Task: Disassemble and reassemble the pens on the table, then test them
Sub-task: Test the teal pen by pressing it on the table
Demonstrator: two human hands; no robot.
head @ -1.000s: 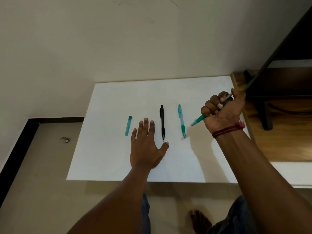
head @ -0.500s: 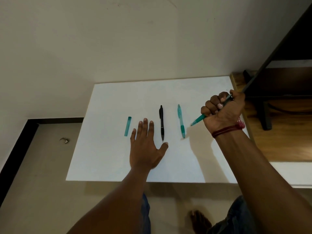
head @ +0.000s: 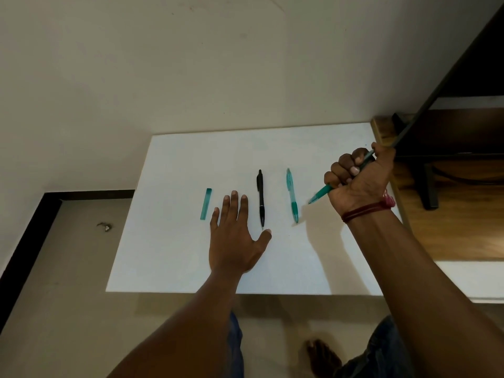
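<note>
White table (head: 191,159) fills centre of frame, plain wall above, wooden furniture (head: 463,214) at right edge; left hand (head: 234,238) lies flat on table at lower centre, fingers straight and spread, holding nothing; right hand (head: 357,181) at centre right, fist curled round teal pen (head: 320,194), tip pointing down-left toward table; black pen (head: 261,199) lies just right of left fingers; second teal pen (head: 292,196) between black pen and right hand; teal cap (head: 206,204) left of left hand; red thread band (head: 365,210) on right wrist.

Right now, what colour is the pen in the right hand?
The pen is teal green; head view.
</note>
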